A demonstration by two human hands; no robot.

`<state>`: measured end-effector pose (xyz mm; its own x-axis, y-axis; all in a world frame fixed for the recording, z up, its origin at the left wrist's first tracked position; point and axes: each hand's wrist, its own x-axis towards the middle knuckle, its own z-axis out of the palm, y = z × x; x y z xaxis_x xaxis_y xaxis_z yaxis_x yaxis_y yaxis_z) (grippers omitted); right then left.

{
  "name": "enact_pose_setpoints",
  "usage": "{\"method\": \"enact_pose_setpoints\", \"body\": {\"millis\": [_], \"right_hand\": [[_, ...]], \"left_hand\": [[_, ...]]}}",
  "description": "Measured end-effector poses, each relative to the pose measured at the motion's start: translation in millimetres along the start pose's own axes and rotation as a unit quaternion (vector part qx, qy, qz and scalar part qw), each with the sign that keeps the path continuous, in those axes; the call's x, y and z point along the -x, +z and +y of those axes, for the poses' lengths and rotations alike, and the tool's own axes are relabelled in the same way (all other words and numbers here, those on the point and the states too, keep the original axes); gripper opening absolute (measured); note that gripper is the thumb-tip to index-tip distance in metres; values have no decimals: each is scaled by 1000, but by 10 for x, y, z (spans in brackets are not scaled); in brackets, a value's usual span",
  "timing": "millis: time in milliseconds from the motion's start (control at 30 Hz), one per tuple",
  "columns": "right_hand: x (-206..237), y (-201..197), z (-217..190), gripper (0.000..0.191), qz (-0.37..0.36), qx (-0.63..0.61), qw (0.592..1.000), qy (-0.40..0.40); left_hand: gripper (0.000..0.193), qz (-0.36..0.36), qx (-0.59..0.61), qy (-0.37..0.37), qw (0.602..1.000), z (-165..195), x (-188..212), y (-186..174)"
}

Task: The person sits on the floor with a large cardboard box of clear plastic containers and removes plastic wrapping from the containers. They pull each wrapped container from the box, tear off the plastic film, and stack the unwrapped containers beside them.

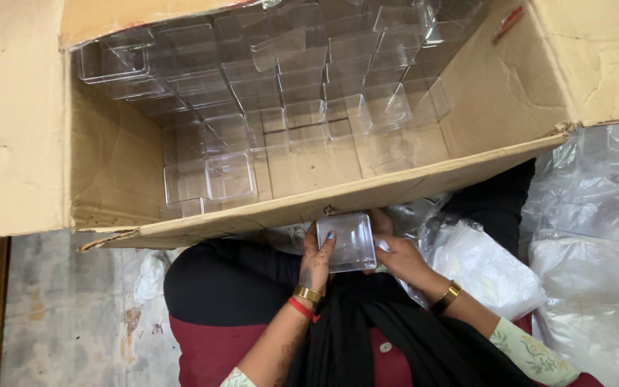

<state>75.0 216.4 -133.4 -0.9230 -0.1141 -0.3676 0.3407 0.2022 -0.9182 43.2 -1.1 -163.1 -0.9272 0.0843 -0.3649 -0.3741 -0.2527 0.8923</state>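
Note:
Both hands hold one clear square plastic box [347, 241] over my lap, just below the near wall of a big cardboard carton [367, 192]. My left hand [315, 261] grips the box's left side, thumb up along its edge. My right hand [401, 258] holds its right side, fingers partly hidden behind the box. Inside the carton, several more clear plastic boxes [288, 93] stand packed in rows, and one clear box [231, 176] sits apart near the front left.
Clear plastic bags [596, 236] are piled at the right, with a white bag [488, 269] beside my right arm. The carton's flaps [12, 115] spread out to the left and right. Bare grey floor [73, 315] shows at the lower left.

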Motion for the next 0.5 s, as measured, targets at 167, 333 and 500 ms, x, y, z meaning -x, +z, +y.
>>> {"method": "enact_pose_setpoints", "body": {"millis": [167,333,500], "right_hand": [[-6,-26,-80,28,-19,48,999,6],[81,-78,-408,28,75,125,989,13],[388,-303,-795,35,93,32,991,-87]], "left_hand": [[69,38,63,-13,997,-89,-90,72],[64,54,101,-43,992,13,-109,96],[46,77,-199,199,957,691,407,176]]}}
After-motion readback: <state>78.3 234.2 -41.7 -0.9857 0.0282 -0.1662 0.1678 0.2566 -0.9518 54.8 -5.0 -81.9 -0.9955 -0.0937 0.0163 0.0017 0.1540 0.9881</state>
